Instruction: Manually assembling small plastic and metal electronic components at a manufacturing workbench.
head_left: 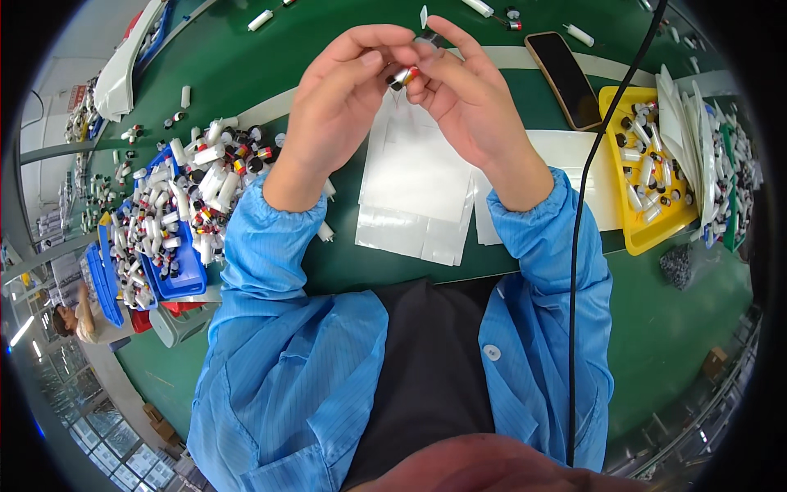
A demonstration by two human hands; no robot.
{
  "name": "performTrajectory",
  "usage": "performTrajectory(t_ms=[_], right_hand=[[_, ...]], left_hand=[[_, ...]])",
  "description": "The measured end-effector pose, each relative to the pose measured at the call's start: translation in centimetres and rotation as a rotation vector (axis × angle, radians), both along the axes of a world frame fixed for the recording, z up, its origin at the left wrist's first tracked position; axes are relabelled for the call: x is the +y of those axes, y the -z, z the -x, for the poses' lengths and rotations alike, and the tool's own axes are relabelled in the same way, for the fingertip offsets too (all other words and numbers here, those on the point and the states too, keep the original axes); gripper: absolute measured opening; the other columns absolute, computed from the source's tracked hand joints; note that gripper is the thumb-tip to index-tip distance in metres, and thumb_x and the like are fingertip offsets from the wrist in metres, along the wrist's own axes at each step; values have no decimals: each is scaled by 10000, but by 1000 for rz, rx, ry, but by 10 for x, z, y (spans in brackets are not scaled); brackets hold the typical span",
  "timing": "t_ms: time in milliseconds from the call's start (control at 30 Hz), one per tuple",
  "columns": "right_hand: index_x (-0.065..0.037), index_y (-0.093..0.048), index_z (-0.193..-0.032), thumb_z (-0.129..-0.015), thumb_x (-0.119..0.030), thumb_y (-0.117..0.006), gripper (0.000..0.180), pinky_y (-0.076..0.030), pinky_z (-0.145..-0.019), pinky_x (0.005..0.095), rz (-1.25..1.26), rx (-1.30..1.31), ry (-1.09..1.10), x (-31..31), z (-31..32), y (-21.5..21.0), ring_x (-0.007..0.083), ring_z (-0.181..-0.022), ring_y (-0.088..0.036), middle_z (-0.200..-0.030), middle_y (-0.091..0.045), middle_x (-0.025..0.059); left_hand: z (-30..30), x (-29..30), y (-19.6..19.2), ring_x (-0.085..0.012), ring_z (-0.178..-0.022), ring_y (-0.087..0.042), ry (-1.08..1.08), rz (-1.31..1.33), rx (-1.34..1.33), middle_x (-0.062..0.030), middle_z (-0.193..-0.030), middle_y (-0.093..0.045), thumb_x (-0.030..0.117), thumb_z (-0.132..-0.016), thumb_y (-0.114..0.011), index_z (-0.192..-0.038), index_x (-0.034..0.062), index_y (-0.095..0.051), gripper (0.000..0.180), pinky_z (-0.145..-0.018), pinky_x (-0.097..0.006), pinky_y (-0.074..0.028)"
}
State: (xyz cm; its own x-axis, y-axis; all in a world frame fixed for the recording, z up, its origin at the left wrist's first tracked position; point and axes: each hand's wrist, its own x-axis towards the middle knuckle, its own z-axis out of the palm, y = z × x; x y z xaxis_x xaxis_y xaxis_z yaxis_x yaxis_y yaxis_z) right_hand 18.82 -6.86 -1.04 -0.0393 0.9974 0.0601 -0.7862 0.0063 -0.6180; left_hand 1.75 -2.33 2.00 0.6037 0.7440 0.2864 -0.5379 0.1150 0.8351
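Above the far part of the mat, both my hands meet fingertip to fingertip. A small cylindrical part with red, black and shiny metal bands (402,79) sits between them. My left hand (340,94) is closed in a pinch at its left side. The thumb and fingers of my right hand (469,102) close on it from the right, with the index finger raised. A greyish round piece (427,38) shows between the fingertips, partly hidden. Thin wires seem to hang below the part. Under my hands lie white sheets in clear plastic (414,176).
Left, blue trays (182,275) overflow with white cylinders and small red-and-black parts (217,176). At right stand a yellow tray (660,225) of similar pieces and a phone (563,80). A black cable (584,193) hangs across the right side. Loose white cylinders (260,20) lie farther off.
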Motion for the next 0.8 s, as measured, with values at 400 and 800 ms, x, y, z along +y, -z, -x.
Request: performTrajectory(t_ms=[400,800], right_hand=[[1,-474,-1373,-919,92,-572,474,-516,-746,239,67,-144,18,-5,0,-26,118,-826,-624,-1001,-661,82],[-13,-383,-1436,-955,-13,-593,525,-591,-778,349,-333,-572,419,-11,-5,-27,227,-859,-695,-1102,-610,112]], left_hand=[[-9,-12,2,-254,-1321,-506,-109,-397,169,-226,-1435,-500,-98,-853,-401,-1339,-72,-494,496,-1095,-391,-407],[-24,-27,20,-188,-1277,-506,100,-33,448,-115,-1403,-526,280,-1022,-478,-1480,37,-436,521,-1034,-359,-414]])
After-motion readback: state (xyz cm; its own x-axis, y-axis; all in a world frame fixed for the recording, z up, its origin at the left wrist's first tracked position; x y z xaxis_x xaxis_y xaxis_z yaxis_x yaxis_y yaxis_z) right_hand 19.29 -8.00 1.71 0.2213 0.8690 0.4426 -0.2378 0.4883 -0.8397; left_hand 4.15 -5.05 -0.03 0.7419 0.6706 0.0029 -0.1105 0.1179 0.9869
